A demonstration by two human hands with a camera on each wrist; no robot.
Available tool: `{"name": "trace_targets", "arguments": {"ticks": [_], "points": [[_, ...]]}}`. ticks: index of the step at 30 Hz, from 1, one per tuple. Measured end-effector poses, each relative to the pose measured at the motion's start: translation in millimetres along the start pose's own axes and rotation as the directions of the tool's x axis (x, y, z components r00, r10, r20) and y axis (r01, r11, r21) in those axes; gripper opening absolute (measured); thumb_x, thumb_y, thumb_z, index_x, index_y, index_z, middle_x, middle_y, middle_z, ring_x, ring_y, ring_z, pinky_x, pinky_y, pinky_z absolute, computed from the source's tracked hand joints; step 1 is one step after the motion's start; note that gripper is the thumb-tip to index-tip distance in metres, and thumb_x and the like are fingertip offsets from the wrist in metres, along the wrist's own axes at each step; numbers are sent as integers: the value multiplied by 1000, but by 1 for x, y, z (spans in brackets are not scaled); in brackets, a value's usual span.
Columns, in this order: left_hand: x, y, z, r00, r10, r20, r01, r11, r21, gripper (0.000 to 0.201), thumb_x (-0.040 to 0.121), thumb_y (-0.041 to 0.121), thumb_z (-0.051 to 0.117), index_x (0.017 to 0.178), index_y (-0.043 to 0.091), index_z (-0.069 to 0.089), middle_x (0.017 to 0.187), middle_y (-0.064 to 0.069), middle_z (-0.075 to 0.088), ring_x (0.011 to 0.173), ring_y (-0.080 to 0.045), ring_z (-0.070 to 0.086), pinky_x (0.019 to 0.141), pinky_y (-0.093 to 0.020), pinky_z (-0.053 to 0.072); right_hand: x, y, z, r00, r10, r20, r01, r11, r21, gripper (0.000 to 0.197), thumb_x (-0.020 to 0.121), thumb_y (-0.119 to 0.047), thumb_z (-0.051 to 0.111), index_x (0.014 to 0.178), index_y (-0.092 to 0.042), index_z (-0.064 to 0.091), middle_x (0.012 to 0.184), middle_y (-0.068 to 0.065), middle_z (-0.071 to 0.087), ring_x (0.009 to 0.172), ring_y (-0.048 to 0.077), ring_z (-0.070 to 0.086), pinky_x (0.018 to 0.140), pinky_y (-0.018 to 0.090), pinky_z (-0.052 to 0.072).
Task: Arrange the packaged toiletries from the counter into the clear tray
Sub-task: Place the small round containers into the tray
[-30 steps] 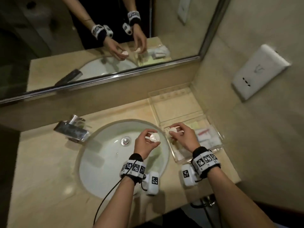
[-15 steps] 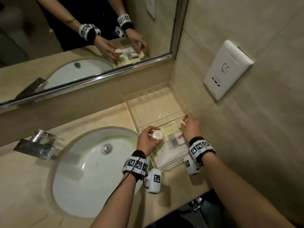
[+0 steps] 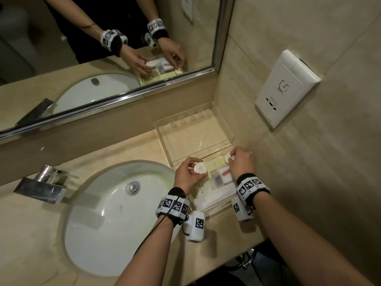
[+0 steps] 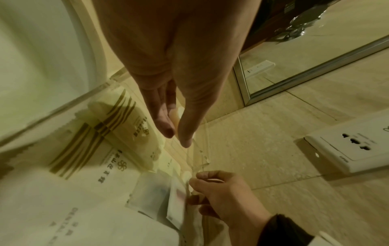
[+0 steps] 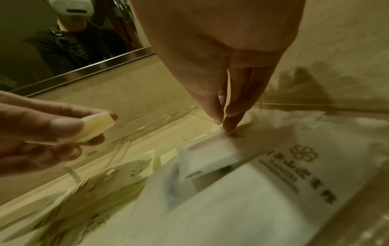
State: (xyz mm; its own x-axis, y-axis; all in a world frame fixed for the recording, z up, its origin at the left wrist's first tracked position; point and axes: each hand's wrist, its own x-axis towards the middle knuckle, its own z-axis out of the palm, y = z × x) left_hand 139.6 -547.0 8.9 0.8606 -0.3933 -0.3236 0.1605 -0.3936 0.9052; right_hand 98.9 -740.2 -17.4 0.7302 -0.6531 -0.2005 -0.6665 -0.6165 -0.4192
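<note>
Head view: left hand (image 3: 186,175) pinches small round white disc-shaped packet (image 3: 199,168) above near compartment of clear acrylic tray (image 3: 224,124). Right hand (image 3: 241,163) pinches second white round packet (image 3: 227,157) at tray's divider. Flat pale printed sachets (image 3: 208,200) lie inside, beside glossy white oval basin (image 3: 107,219).

Flat packets (image 3: 214,191) in clear tray (image 3: 162,129), front compartment

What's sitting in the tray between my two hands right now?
In the head view, pale yellow packets and a clear sachet with a red strip lie in the clear tray between the left hand and right hand.
</note>
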Motion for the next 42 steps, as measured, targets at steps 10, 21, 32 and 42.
{"name": "trace_targets", "arguments": {"ticks": [10, 21, 32, 42], "points": [[2, -2, 0, 1000, -13, 9, 13, 1000, -12, 44, 67, 7, 84, 105, 17, 65, 92, 6, 59, 67, -7, 61, 56, -8, 49, 1, -1, 2, 999, -35, -10, 35, 999, 0, 20, 81, -14, 77, 91, -14, 59, 102, 5, 63, 85, 23, 62, 72, 34, 52], [8, -2, 1, 999, 27, 41, -25, 999, -38, 32, 81, 7, 71, 110, 21, 67, 105, -10, 67, 64, -6, 67, 74, -32, 60, -5, -5, -3, 998, -38, 59, 15, 938, 347, 4, 92, -21, 63, 90, -19, 60, 89, 0, 64, 67, 22, 69, 56, 41, 61], [28, 14, 26, 999, -10, 51, 10, 1000, -7, 26, 83, 7, 67, 108, 14, 65, 106, -4, 64, 71, -5, 61, 70, -17, 54, -26, -2, -18, 929, -153, 338, -158, 660, 734, 22, 91, -20, 68, 110, -11, 65, 93, 10, 76, 75, 17, 68, 67, 31, 55], [42, 15, 48, 990, -124, 69, 118, 990, 76, 28, 79, 12, 74, 100, 14, 57, 94, -6, 61, 80, -21, 61, 75, -33, 55, -28, 16, -15, 937, -71, 342, -183, 733, 655, 10, 91, -10, 64, 101, -13, 66, 88, 8, 74, 70, 15, 71, 59, 22, 53]]}}
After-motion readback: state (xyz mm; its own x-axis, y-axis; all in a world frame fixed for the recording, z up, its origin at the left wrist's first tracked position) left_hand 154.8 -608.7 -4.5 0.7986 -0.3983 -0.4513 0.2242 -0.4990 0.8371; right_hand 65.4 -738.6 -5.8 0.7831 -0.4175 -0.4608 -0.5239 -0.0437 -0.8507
